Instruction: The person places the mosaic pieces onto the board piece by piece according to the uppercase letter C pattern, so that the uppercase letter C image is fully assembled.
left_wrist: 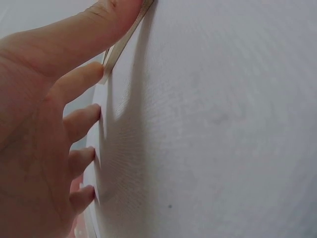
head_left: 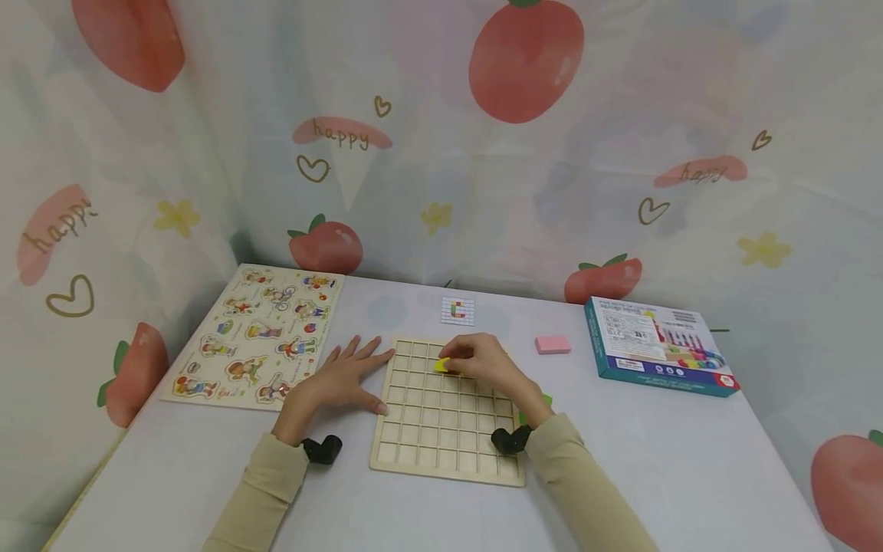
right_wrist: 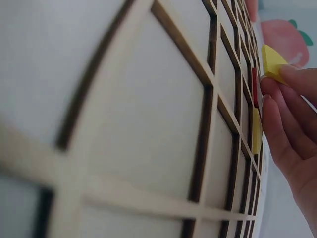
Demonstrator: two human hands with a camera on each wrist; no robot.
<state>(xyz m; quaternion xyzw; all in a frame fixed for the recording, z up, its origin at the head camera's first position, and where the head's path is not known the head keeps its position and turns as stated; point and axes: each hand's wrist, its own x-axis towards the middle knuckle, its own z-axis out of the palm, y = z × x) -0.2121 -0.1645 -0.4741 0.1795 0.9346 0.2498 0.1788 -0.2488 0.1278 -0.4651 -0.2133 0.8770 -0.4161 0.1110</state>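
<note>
A wooden grid board [head_left: 418, 414] with square cells lies in the middle of the table. My left hand [head_left: 345, 377] is spread at its left side, thumb and forefinger at the board's edge; in the left wrist view the other fingertips [left_wrist: 89, 154] rest on the tabletop. Between the thumb and fingers of my right hand [head_left: 483, 359] a small yellow piece with a curved side [right_wrist: 272, 60] is pinched, held over the far rows of the board. Close by, a red tile [right_wrist: 254, 87] and a yellow tile [right_wrist: 256, 130] sit in cells, mostly hidden by my hand in the head view.
Beyond the board lies a small card with a coloured grid pattern [head_left: 458, 311]. A pink block [head_left: 553, 345] and a boxed set [head_left: 662, 353] are on the right. Something green [head_left: 547, 400] shows beside my right wrist. A picture puzzle board [head_left: 234, 345] lies at left.
</note>
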